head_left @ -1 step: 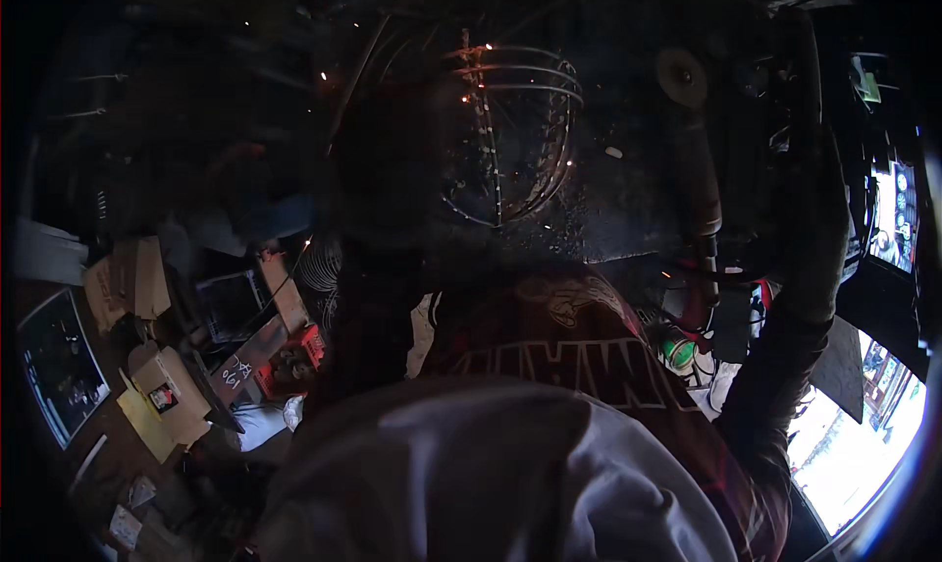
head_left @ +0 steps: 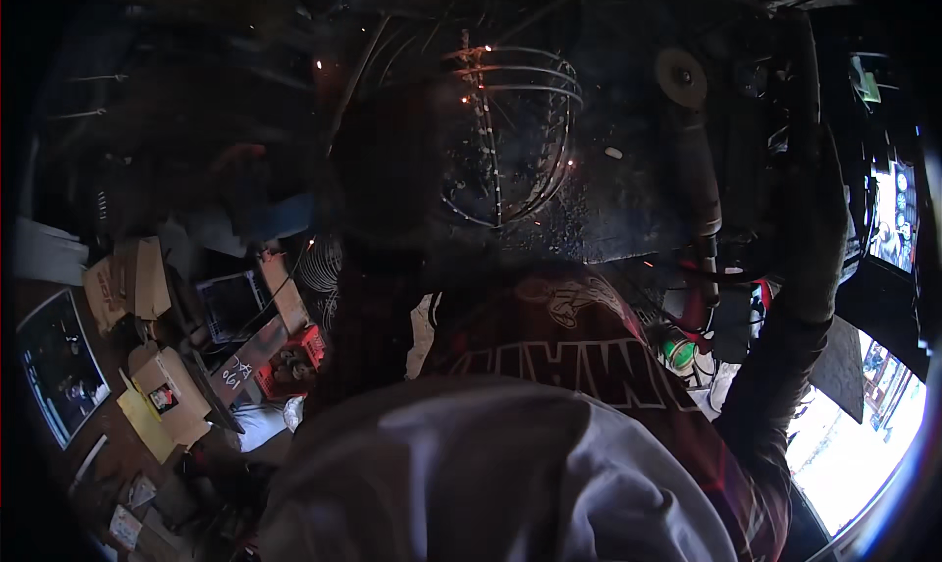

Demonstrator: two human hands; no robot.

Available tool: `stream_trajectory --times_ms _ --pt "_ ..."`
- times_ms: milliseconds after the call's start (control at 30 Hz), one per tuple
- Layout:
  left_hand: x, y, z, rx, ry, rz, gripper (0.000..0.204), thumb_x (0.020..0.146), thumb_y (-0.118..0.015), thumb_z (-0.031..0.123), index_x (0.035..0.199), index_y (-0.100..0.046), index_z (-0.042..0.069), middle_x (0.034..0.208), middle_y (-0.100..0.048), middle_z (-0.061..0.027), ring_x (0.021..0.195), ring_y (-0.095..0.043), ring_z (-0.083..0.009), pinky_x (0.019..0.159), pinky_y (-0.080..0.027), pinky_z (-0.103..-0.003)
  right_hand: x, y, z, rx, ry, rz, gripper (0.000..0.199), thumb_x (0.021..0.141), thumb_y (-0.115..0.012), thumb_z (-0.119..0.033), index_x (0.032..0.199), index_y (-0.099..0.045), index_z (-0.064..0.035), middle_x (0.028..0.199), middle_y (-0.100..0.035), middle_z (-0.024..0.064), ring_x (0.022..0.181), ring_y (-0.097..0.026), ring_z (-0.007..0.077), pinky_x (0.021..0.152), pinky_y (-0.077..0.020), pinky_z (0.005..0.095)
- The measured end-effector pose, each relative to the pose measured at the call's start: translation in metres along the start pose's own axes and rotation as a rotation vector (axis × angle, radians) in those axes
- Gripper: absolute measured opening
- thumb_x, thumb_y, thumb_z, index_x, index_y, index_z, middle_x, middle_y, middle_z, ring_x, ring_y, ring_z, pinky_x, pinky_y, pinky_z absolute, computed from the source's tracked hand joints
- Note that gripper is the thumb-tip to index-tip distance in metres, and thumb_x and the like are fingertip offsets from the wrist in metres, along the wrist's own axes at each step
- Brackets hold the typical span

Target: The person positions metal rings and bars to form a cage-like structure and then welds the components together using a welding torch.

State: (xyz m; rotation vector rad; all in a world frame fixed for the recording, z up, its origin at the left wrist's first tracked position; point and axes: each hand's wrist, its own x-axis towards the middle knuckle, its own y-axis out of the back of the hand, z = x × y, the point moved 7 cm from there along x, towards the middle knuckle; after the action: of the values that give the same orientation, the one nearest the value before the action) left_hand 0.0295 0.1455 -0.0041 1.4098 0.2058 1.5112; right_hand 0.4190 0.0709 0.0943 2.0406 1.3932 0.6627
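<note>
At upper right, the gloved right hand (head_left: 814, 218) is raised beside an angle grinder (head_left: 692, 150); whether its fingers are closed cannot be told. The left hand is hidden. A curved wire cage (head_left: 510, 135), dotted with sparks, is seen ahead. Cardboard boxes (head_left: 167, 385) are scattered lower left.

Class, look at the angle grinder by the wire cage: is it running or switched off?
Running. Orange sparks scatter over the wire cage beside the angle grinder. The disc itself is too dark to show spin.
</note>
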Motion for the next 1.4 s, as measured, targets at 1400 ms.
stream_trajectory --times_ms 1400 --pt "-0.014 0.008 -0.007 -0.051 0.157 -0.004 0.029 0.083 -0.082 0.013 0.11 -0.072 0.006 0.104 -0.072 -0.0073 0.092 -0.07 -0.0197 0.078 -0.056 -0.03 0.005 -0.011 -0.002 -0.012 -0.152 -0.039 0.065 0.096 -0.07 -0.018 0.152 -0.044 -0.0002 0.1 -0.067 0.0097 0.074 -0.064 0.0118 0.057 -0.056 0.0271"
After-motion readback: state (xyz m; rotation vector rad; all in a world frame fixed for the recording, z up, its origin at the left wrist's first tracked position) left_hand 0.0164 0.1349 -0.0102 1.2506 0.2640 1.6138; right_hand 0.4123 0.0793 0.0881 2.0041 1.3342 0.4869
